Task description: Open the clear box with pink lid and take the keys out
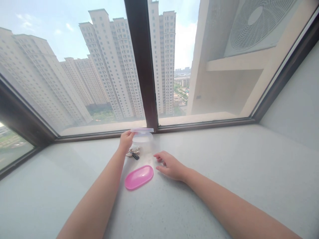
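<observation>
Left hand (126,139) grips clear container (142,138); keys (133,153) just below.

On the sill (224,186), keys (133,153) lie between the container (142,137) behind and lid (139,177) in front.

We are in a high-rise flat, at a bay window. We see a wide pale stone sill (224,172) running to dark window frames (142,66) along its far edge, with residential tower blocks (112,66) outside and streets far below. An air-conditioner outdoor unit (259,23) sits on a ledge past the right pane. Near the sill's far edge lie household bits: keys (133,153), a pink lid (139,177), a clear plastic tub (142,138).
</observation>
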`<state>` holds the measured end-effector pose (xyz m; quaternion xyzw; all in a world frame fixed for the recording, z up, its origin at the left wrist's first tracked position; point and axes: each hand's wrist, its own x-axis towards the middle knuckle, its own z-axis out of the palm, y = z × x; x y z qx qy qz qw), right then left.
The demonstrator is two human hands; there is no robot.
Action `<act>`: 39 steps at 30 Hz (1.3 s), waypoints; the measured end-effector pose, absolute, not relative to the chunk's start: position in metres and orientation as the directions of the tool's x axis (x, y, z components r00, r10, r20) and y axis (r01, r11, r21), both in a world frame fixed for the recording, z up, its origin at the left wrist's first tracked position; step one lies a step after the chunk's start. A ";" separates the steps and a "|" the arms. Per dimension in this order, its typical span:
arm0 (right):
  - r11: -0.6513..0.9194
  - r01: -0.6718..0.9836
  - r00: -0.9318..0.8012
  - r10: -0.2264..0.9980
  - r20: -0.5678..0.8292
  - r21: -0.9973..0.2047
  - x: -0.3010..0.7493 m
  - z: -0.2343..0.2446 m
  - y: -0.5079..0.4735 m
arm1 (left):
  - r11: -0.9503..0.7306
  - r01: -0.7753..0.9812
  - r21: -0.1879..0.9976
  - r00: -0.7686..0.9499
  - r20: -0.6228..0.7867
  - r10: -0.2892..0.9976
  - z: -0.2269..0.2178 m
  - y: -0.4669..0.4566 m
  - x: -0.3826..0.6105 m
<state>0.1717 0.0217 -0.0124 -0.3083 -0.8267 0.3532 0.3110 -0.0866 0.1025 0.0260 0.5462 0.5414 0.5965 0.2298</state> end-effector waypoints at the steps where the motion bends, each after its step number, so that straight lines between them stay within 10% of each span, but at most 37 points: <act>1: 0.561 0.291 -0.615 0.730 0.297 -0.775 0.172 -0.013 0.022 | -0.292 0.320 0.902 -0.296 0.387 0.873 0.021 0.109 -0.085; 17: 0.847 0.229 -0.856 0.410 0.315 -0.480 0.169 0.010 0.006 | -0.212 0.571 0.793 -0.271 0.426 0.863 0.042 0.049 -0.085; 23: 0.850 0.390 -0.827 0.492 0.270 -0.353 0.156 0.007 -0.012 | -0.386 0.874 0.294 0.351 0.166 0.922 0.038 -0.063 -0.052; 39: 0.655 0.297 -0.591 0.698 0.405 -0.694 0.176 -0.009 0.023 | -0.280 0.960 0.018 0.271 0.209 0.940 0.005 -0.082 -0.140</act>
